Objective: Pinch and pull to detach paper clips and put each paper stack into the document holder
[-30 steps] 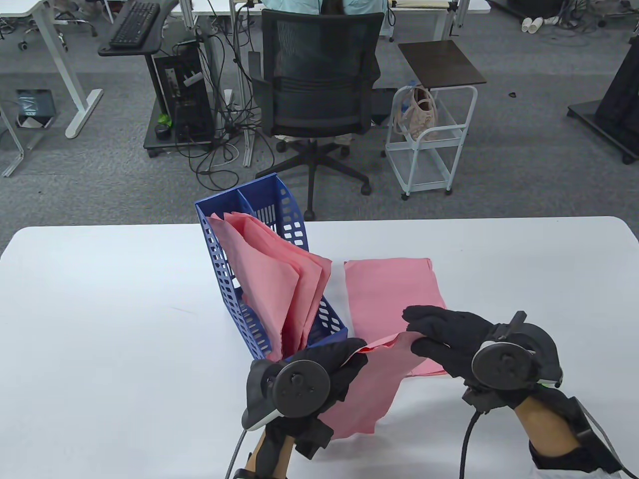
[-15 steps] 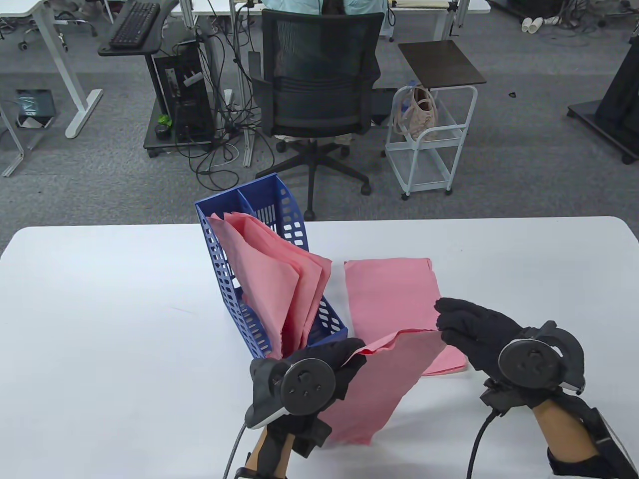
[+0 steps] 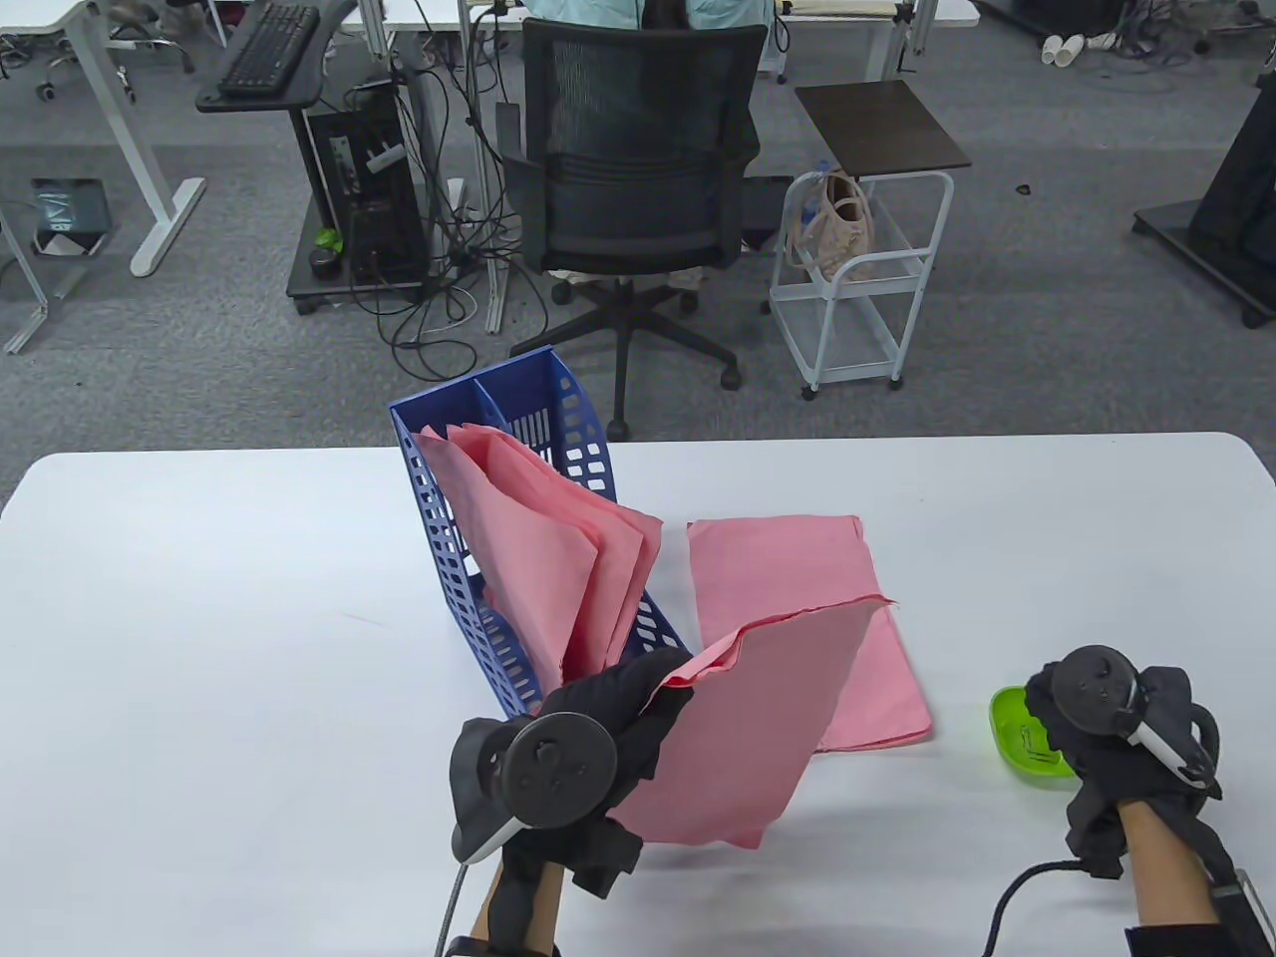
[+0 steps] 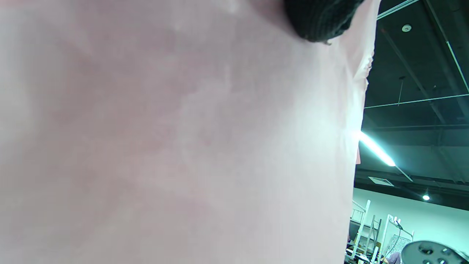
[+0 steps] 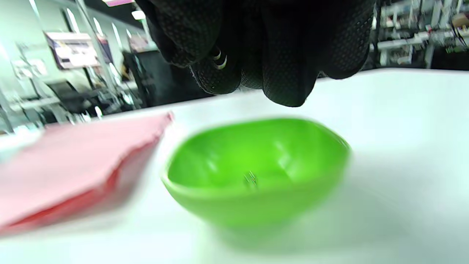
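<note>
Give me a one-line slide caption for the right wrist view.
Right hand pinches a paper clip above the green bowl, pink paper stack beside it.

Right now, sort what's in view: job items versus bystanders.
Job: held paper stack, flat pink stack, blue document holder, green bowl, paper clip, left hand, right hand.
Bystanders: office chair, white cart, keyboard.

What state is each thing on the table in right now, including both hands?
Left hand: grips the lifted paper stack by its corner.
Lifted paper stack: held off the table, hanging tilted.
Right hand: over the green bowl, fingers curled round a paper clip.
Green bowl: upright on the table, clips inside.
Flat paper stack: lying on the table.
Document holder: upright, front compartment holding pink papers.
</note>
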